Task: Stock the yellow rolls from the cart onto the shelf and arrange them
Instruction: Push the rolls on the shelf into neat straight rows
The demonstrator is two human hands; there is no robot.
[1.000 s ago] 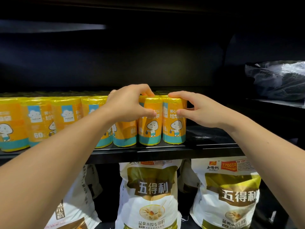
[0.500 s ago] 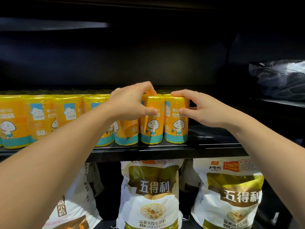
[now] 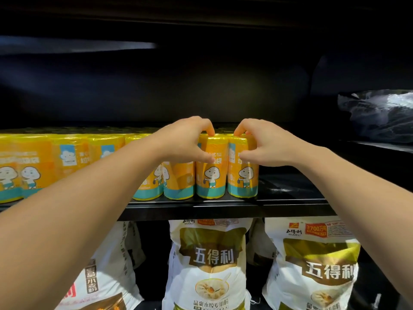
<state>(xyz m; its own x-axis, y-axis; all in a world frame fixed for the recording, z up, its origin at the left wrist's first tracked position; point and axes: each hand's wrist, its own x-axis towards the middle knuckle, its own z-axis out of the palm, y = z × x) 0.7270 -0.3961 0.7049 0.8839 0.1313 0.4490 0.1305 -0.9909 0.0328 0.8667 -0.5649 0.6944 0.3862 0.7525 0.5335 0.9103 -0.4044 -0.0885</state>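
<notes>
Yellow rolls with teal bases and a cartoon figure stand upright in a row along the front of the black shelf (image 3: 223,208). My left hand (image 3: 185,142) grips the top of the second roll from the right (image 3: 211,175), thumb on its front, fingers curled over its rim. My right hand (image 3: 261,144) grips the rightmost roll (image 3: 242,177) the same way. The two rolls stand side by side, touching. More yellow rolls (image 3: 67,162) fill the shelf to the left, partly hidden by my left forearm. The cart is out of view.
Bare shelf surface (image 3: 290,186) lies to the right of the last roll. White flour bags (image 3: 210,260) (image 3: 312,265) sit on the level below. A dark plastic-wrapped bundle (image 3: 380,113) rests on a higher shelf at the far right.
My right hand has shifted from the roll's right side to its top and front. Both hands now arch over the two rightmost rolls, which sit slightly closer together.
</notes>
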